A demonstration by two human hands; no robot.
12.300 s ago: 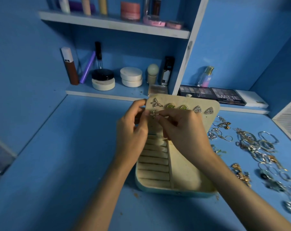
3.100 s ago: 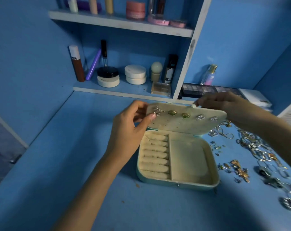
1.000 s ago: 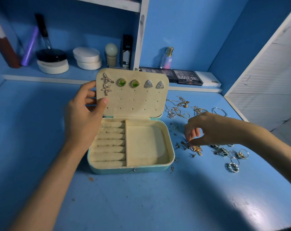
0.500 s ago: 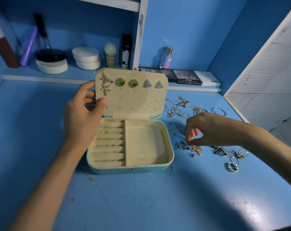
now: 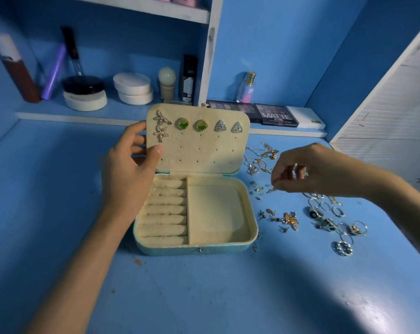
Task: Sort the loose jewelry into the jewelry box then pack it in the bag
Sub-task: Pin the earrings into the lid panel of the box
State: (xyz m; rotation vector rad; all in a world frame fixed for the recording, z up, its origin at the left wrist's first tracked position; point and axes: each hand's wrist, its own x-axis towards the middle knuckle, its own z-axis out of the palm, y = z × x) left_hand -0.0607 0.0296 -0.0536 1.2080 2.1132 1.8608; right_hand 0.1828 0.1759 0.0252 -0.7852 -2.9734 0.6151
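left hand (image 5: 129, 169) pinches box (image 5: 194, 249) lid (image 5: 204, 150) edge. right hand (image 5: 307, 172) over jewelry (image 5: 291, 219) right of box, fingers (image 5: 286, 177) bunched; cannot tell if pinching anything.

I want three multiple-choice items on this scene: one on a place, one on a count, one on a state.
1. Relative to the box, the loose jewelry lies: A inside; B left; C right.
2. Earrings pinned in the lid: A four; B six; C eight.
3. The box is: A open; B shut; C upside down.
Answers: C, the pieces lie to the right of the box; B, three pairs show; A, the left hand holds the lid up.
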